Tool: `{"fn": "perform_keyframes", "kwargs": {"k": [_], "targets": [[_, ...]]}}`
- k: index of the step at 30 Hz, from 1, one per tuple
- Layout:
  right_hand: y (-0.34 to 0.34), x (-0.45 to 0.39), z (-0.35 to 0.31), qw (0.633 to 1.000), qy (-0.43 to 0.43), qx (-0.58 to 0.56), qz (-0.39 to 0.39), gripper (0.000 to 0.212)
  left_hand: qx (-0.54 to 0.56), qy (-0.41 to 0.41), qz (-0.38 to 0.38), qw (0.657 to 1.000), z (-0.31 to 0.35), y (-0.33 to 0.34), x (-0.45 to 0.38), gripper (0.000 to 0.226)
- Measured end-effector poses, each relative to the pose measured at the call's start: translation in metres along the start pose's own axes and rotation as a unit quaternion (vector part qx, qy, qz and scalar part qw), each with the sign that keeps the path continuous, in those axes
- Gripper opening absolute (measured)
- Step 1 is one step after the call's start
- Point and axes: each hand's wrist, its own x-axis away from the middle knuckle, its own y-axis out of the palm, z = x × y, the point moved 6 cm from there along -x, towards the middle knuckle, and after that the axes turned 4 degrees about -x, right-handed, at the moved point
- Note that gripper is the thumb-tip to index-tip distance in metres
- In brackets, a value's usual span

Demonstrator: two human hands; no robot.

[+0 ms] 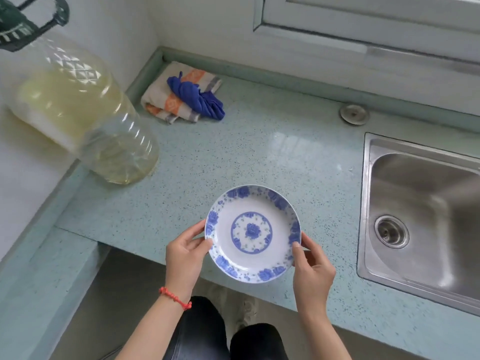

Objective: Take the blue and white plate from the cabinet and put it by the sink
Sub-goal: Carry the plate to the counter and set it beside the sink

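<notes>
At tabletop (285,157) front edge | plate (253,233) gripped by left hand (185,252) and right hand (313,267), fingers beneath hidden | sink (415,203) cut off right

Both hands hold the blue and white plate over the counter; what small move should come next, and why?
Probably lower the blue and white floral plate flat onto the speckled green counter, then release: left hand and right hand grip its rim, beside the steel sink.
</notes>
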Motion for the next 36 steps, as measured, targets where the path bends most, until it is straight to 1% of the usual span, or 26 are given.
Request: {"fn": "perform_keyframes", "kwargs": {"k": [5, 7, 13, 20, 24, 28, 33, 36], "targets": [[0.004, -0.024, 0.015, 0.998, 0.024, 0.008, 0.052, 0.026, -0.024, -0.014, -0.032, 0.999, -0.009, 0.023, -0.041, 0.048], [0.008, -0.035, 0.02, 0.997, 0.031, 0.017, 0.066, 0.026, -0.029, -0.017, -0.046, 0.998, -0.012, 0.032, -0.057, 0.044], [0.024, -0.067, 0.025, 0.994, 0.034, 0.046, 0.089, 0.028, -0.027, -0.019, -0.054, 0.998, -0.013, 0.052, -0.099, 0.044], [0.032, -0.093, 0.027, 0.992, 0.04, 0.054, 0.111, 0.027, -0.027, -0.025, -0.066, 0.997, -0.015, 0.071, -0.128, 0.042], [0.037, -0.108, 0.024, 0.99, 0.041, 0.071, 0.112, 0.028, -0.026, -0.021, -0.077, 0.996, -0.01, 0.08, -0.141, 0.042], [0.044, -0.127, 0.015, 0.989, 0.021, 0.104, 0.104, 0.026, -0.022, -0.02, -0.085, 0.996, 0.0, 0.089, -0.158, 0.042], [0.057, -0.16, 0.006, 0.99, 0.022, 0.105, 0.088, 0.026, -0.003, -0.015, -0.091, 0.996, 0.015, 0.104, -0.184, 0.043], [0.063, -0.18, 0.0, 0.992, 0.024, 0.09, 0.09, 0.028, -0.007, -0.001, -0.094, 0.996, 0.024, 0.115, -0.201, 0.042]]}}
